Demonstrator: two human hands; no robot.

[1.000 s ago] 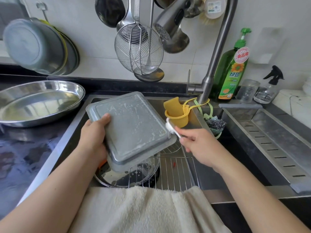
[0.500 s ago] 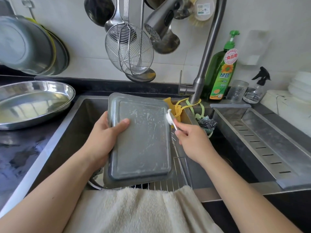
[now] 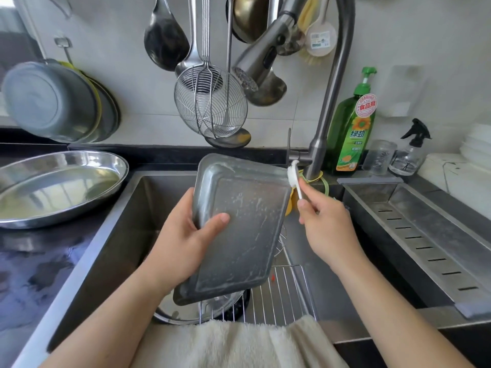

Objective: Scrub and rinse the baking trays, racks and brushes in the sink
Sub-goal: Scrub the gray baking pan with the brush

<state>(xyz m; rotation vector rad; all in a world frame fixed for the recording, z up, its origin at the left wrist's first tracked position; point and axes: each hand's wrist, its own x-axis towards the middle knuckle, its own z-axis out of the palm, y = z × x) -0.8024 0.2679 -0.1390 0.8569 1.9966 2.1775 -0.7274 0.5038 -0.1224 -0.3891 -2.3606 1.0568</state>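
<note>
My left hand (image 3: 183,240) grips the left edge of a grey baking tray (image 3: 247,229), thumb across its soapy underside. The tray is held tilted above the sink (image 3: 119,235), bottom side facing me. My right hand (image 3: 326,229) pinches the handle of a small white brush (image 3: 293,176), whose head touches the tray's upper right corner. A wire rack (image 3: 273,296) lies in the sink under the tray, over a round steel dish (image 3: 212,309) that is partly hidden.
The faucet (image 3: 326,123) rises behind the brush, its spray head (image 3: 260,62) above the tray. A strainer (image 3: 210,102) and ladles hang on the wall. An oval steel platter (image 3: 58,187) sits left; dish soap (image 3: 353,128) and a drain tray (image 3: 425,235) sit right. A towel (image 3: 239,343) drapes the front edge.
The tray has swung from lying low and flat to standing steeper and higher over the sink. The brush has moved up with it to the tray's upper right corner.
</note>
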